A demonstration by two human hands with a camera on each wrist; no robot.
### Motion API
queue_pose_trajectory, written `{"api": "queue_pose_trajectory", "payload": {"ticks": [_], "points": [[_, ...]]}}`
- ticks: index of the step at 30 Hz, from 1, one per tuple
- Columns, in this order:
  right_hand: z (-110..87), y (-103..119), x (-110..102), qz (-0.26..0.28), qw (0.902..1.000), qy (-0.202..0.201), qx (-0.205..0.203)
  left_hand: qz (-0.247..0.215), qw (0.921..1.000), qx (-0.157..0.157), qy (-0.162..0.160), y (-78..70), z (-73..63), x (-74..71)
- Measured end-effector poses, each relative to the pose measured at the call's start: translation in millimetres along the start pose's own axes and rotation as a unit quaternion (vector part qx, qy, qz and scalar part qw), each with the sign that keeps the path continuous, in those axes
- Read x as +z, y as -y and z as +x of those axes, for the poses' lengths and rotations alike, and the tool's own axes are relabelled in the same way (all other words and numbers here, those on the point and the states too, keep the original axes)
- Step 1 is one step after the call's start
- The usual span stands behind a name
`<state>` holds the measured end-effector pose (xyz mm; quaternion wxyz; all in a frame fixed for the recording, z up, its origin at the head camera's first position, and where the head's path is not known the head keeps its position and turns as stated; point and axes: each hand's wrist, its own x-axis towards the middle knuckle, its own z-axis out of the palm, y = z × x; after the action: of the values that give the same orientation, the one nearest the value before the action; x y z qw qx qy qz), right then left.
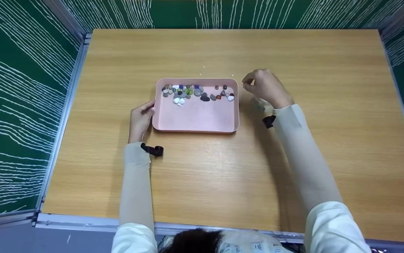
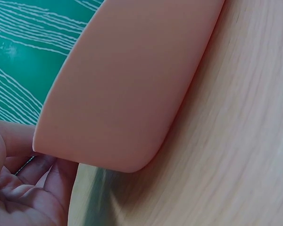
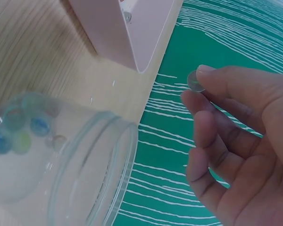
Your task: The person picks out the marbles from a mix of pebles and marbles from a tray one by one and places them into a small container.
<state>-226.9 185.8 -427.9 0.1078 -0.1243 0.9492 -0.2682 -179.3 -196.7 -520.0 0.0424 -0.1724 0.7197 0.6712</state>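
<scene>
The pink tray (image 1: 196, 121) lies on the table, with small stones and glass beads along its far half. My left hand (image 1: 141, 119) holds the tray at its left side; in the left wrist view its fingers (image 2: 61, 183) are at the near corner, partly hidden by the tray wall (image 2: 118, 94). My right hand (image 1: 267, 86) is raised to the right of the tray. Between thumb and forefinger it pinches a clear glass marble (image 3: 194, 82). A clear jar (image 3: 92, 169) with several coloured marbles (image 3: 21, 141) at its bottom stands below that hand.
White stones (image 1: 179, 101) lie in front of the dark and coloured ones in the tray. Tiny white specks dot the wooden table (image 1: 202, 175) beyond the tray. Green panels (image 1: 12, 105) with white lines border the table on its left, far and right sides.
</scene>
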Motion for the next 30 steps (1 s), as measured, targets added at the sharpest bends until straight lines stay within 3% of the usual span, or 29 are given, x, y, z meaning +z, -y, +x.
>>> {"api": "queue_pose_trajectory", "payload": {"ticks": [6, 26, 30], "points": [[-5.7, -7, -4, 0.008, 0.9999, -0.006, -0.004, 0.022, 0.9997, 0.002, -0.005, 0.8, 0.4, -1.3], [-23.2, -28, -19, 0.029, 0.9973, 0.024, 0.063, 0.016, 0.9997, -0.017, -0.006, -1.6, 0.5, 0.6], [-26.0, -32, -21, 0.025, 0.9977, 0.02, 0.061, 0.011, 0.9998, -0.013, -0.005, -2.1, -0.1, 0.1]]}}
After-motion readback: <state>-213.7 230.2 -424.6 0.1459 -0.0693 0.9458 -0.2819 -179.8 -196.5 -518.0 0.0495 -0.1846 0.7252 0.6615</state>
